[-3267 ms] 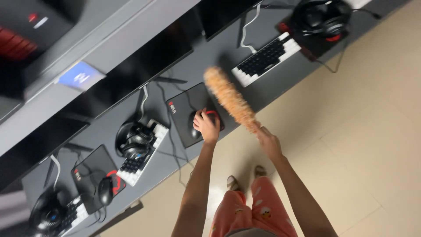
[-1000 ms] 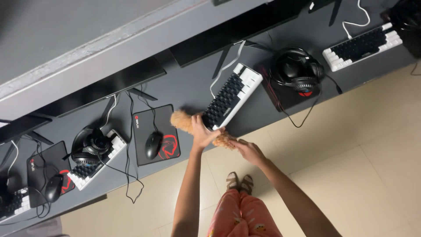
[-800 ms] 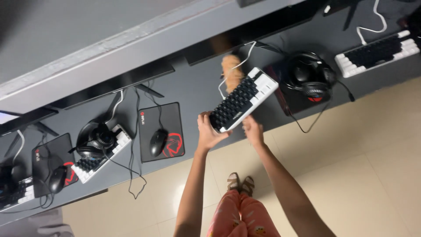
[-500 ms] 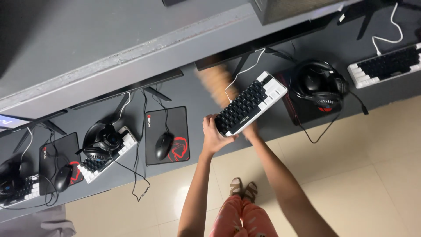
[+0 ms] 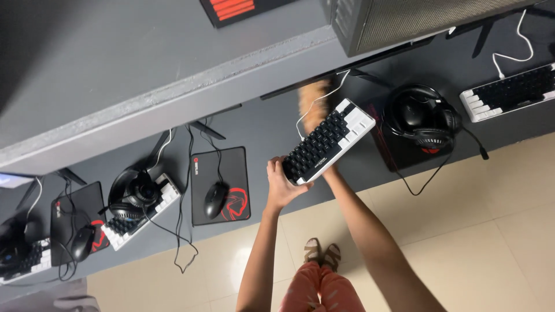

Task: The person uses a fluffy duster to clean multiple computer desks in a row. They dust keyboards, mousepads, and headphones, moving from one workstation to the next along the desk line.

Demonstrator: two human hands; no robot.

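Left hand: the left hand (image 5: 281, 186) is wrapped around the near end of the black-and-white compact keyboard (image 5: 328, 141), fingers curled over its edge, tilting it up off the long grey desk (image 5: 272, 130).
Right hand: the forearm runs up under the lifted keyboard and the hand itself is hidden behind it, so I cannot tell its grip.
Duster: a fluffy orange-brown duster head (image 5: 315, 104), blurred, pokes out just beyond the keyboard's far edge, over the desk.
Keyboard cable: a white cable (image 5: 315, 101) runs from the keyboard's far side toward the back of the desk.
Right of it: a black over-ear headset (image 5: 422, 115) sits just beside the keyboard.
Left of it: a black mouse (image 5: 213, 199) rests on a black mouse pad with a red mark (image 5: 219, 185), near the left hand.
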